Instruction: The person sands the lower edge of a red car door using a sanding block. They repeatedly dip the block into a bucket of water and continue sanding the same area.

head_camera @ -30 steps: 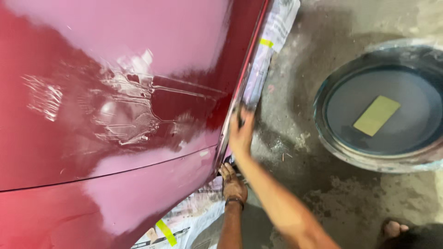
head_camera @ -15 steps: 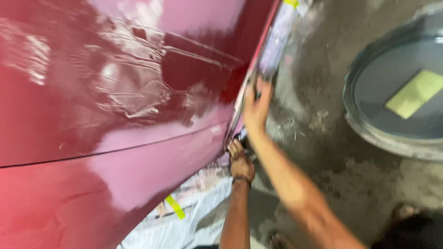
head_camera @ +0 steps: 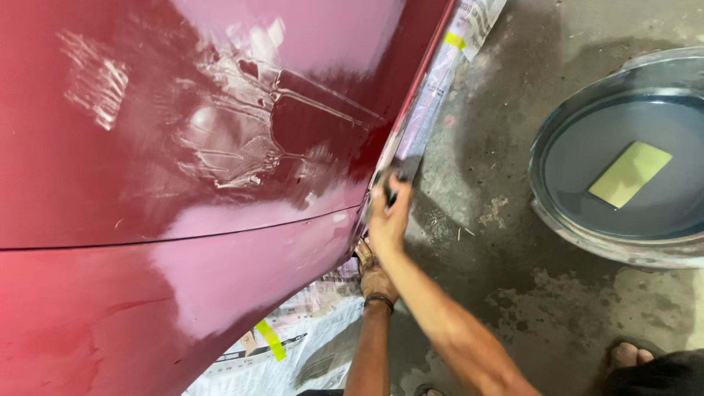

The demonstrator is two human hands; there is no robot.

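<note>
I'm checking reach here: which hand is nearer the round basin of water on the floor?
Right. The right hand presses on the red panel's edge, closer to the basin; the left hand sits lower, tucked under that edge.

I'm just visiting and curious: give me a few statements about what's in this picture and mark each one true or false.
1. The car panel is glossy red. True.
2. The right hand presses at the panel's lower edge. True.
3. The basin on the floor holds bright red paint. False: it holds dark liquid with a yellow-green sheet lying in it.
4. The left hand rests in the basin. False: it is at the panel edge, just below the right hand.
5. Newspaper masking runs beneath the panel. True.
</note>
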